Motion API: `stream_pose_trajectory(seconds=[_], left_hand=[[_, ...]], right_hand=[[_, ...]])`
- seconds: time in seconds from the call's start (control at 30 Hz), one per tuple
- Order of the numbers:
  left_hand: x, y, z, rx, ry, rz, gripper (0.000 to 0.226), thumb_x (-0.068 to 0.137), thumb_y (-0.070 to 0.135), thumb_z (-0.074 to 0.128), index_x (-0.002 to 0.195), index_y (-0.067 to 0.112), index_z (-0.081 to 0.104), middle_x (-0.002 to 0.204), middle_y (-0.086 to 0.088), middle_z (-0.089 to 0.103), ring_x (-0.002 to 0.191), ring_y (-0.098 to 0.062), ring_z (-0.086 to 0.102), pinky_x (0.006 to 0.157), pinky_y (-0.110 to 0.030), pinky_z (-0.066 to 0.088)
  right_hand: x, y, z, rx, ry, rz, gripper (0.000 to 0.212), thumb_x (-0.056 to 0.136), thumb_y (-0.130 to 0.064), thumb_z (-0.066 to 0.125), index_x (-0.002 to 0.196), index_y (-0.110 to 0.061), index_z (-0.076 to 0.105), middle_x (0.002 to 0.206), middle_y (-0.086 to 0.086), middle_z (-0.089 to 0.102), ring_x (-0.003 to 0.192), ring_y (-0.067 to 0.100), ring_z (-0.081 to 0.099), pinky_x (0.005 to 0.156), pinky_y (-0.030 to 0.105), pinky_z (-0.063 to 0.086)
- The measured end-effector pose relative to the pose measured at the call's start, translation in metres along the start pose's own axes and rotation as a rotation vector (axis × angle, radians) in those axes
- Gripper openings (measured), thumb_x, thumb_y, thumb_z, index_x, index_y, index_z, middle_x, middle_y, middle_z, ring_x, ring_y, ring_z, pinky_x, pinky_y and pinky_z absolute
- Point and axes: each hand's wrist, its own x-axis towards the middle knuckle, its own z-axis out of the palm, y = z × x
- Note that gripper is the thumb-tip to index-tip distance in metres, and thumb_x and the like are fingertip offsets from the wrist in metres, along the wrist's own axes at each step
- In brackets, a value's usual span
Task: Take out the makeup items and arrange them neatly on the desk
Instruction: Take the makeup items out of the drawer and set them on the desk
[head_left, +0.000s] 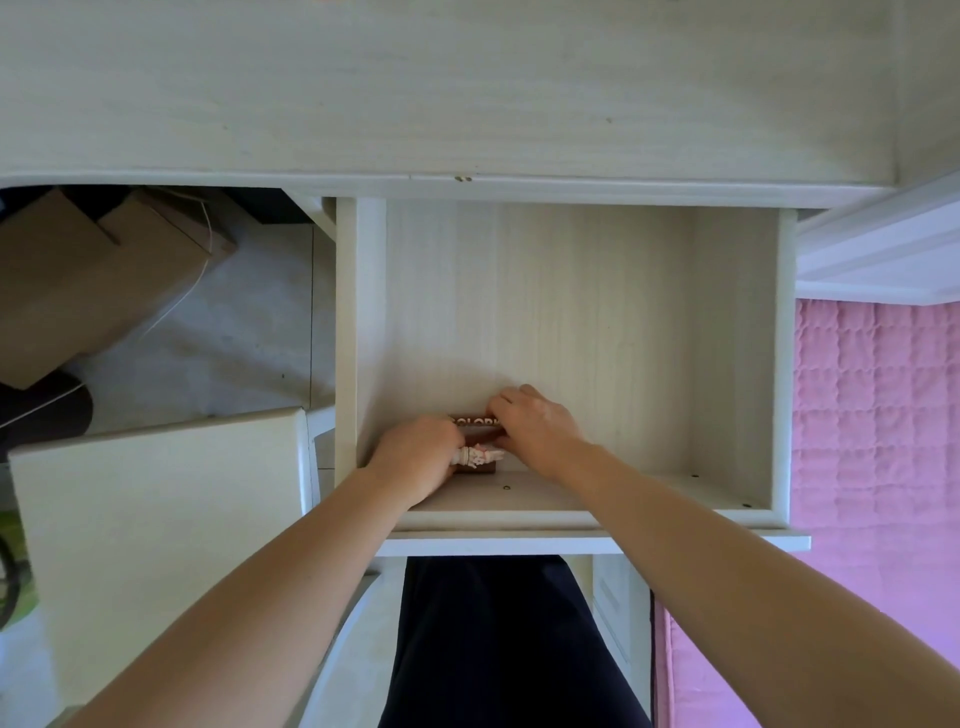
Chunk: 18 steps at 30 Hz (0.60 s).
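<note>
Both hands reach into the open drawer (737, 338): the left hand (415, 454) grips a small pink-white item (480, 456), and the right hand (537, 423), just beside it, curls over the brown makeup box (475, 420) to lift it out.

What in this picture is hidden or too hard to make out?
- Head view: the brown box is largely covered by both hands; its lettering is cut off by the right hand.
- The small pink-and-white item is partly inside the left hand and too small to identify.
- The drawer: its rear runs under the desk, so anything there is unseen.
</note>
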Motion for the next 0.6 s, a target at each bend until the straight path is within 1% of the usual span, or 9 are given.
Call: stream_pose_trajectory(seconds=[0.1,0.2,0.27,0.37,0.47,0.53,0.6], left_hand=[[0.000,0.003,0.001,0.000,0.012,0.037,0.014,0.092,0.020,0.050,0.089,0.017,0.063,0.093,-0.005,0.063,0.083,-0.026,0.062,0.064,-0.034,0.050],[0.001,0.008,0.002,-0.028,0.031,0.047,0.014,0.093,0.022,0.050,0.099,0.017,0.063,0.096,-0.005,0.065,0.086,-0.028,0.063,0.065,-0.033,0.050],[0.004,0.008,0.002,-0.035,0.009,0.040,0.016,0.093,0.024,0.052,0.103,0.017,0.062,0.099,-0.005,0.065,0.090,-0.028,0.062,0.068,-0.033,0.050],[0.007,0.007,0.004,-0.020,-0.049,0.019,0.019,0.092,0.026,0.055,0.102,0.012,0.063,0.102,-0.007,0.064,0.092,-0.028,0.062,0.067,-0.032,0.046],[0.010,0.007,0.007,-0.065,-0.043,0.006,0.018,0.092,0.023,0.056,0.101,0.010,0.064,0.105,-0.007,0.057,0.093,-0.028,0.059,0.067,-0.031,0.042],[0.012,0.007,0.006,-0.085,-0.052,0.007,0.018,0.092,0.022,0.058,0.103,0.011,0.065,0.105,-0.006,0.055,0.093,-0.027,0.058,0.069,-0.032,0.044],[0.012,0.005,0.004,-0.087,-0.072,0.020,0.019,0.092,0.024,0.058,0.106,0.013,0.063,0.105,-0.006,0.057,0.093,-0.027,0.058,0.073,-0.034,0.047]], right_hand=[[-0.002,0.010,-0.001,-0.020,0.007,0.000,0.026,0.089,-0.028,0.062,0.110,-0.014,0.056,0.110,0.003,0.055,0.109,0.020,0.046,0.070,0.032,0.047],[-0.008,0.019,-0.001,-0.022,0.013,0.048,0.025,0.088,-0.028,0.063,0.108,-0.014,0.055,0.109,0.003,0.054,0.107,0.020,0.048,0.068,0.032,0.047],[-0.012,0.024,-0.002,-0.030,0.021,0.090,0.024,0.088,-0.026,0.063,0.108,-0.014,0.054,0.110,0.003,0.054,0.107,0.020,0.049,0.067,0.032,0.047],[-0.016,0.029,-0.006,-0.054,0.021,0.140,0.024,0.088,-0.022,0.060,0.110,-0.013,0.053,0.112,0.004,0.053,0.108,0.021,0.048,0.068,0.032,0.048],[-0.019,0.030,-0.008,-0.070,0.014,0.186,0.028,0.086,-0.018,0.058,0.112,-0.011,0.052,0.116,0.005,0.051,0.107,0.022,0.047,0.068,0.032,0.048],[-0.020,0.028,-0.009,-0.089,0.026,0.209,0.028,0.086,-0.015,0.056,0.113,-0.009,0.051,0.117,0.006,0.050,0.105,0.024,0.047,0.070,0.033,0.048],[-0.021,0.024,-0.008,-0.138,0.049,0.221,0.029,0.086,-0.011,0.052,0.115,-0.010,0.049,0.115,0.007,0.052,0.101,0.026,0.049,0.071,0.035,0.047]])
